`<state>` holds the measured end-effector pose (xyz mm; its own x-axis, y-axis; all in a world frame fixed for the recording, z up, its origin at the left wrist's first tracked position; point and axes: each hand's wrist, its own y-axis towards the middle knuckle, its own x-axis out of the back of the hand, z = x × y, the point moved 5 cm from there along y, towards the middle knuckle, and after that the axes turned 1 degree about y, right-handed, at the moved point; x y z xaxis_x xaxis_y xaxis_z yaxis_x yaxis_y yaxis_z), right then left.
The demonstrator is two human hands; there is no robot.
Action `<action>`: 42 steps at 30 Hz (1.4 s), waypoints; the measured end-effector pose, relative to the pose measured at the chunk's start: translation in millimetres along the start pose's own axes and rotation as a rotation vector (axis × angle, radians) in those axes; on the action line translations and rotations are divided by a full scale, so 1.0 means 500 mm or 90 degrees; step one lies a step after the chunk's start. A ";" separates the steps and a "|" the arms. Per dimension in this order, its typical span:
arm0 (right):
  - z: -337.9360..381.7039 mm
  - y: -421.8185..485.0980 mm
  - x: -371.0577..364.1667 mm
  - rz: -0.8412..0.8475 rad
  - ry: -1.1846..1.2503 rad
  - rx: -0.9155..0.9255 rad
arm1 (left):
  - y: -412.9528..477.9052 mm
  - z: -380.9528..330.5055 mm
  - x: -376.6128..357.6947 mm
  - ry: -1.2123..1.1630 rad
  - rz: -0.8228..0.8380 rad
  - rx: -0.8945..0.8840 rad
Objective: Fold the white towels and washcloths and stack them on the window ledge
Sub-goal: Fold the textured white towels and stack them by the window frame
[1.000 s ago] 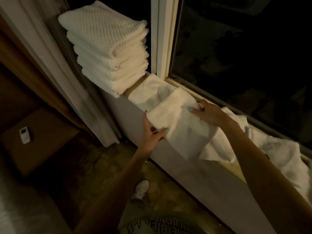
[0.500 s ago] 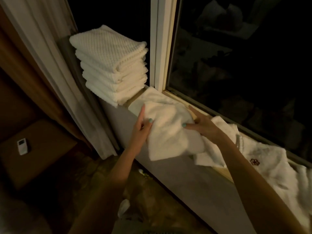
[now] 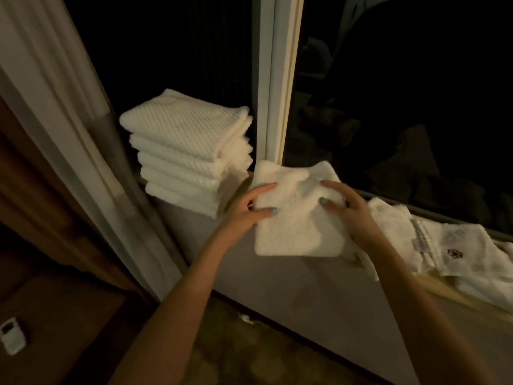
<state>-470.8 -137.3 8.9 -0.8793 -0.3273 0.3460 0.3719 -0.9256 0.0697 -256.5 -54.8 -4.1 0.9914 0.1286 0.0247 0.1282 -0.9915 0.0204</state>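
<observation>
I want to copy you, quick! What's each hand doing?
Left hand: holding the washcloth by its left edge.
Right hand: holding the same washcloth by its right side.

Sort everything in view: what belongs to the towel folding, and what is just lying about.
Job: folded washcloth, held by left hand and right hand; stack of folded towels; unfolded cloths; window ledge.
Lying about: white remote; curtain.

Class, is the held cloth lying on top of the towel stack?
No: left hand and right hand hold the cloth beside the stack.
</observation>
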 end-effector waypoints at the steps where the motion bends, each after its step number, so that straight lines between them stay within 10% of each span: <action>1: 0.027 -0.001 -0.014 -0.019 0.006 0.012 | 0.004 -0.027 0.025 0.017 0.014 -0.018; 18: 0.401 0.156 -0.260 -0.038 0.125 0.084 | 0.115 -0.328 0.411 0.206 -0.007 -0.158; 42: 0.305 0.324 -0.391 -0.084 -0.042 -0.096 | 0.324 -0.212 0.556 0.321 0.208 -0.004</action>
<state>-193.3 -194.2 95.0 -0.8942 -0.1935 0.4036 0.2026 -0.9790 -0.0203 37.3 -178.0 112.1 0.8441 -0.1889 0.5019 -0.1829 -0.9812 -0.0618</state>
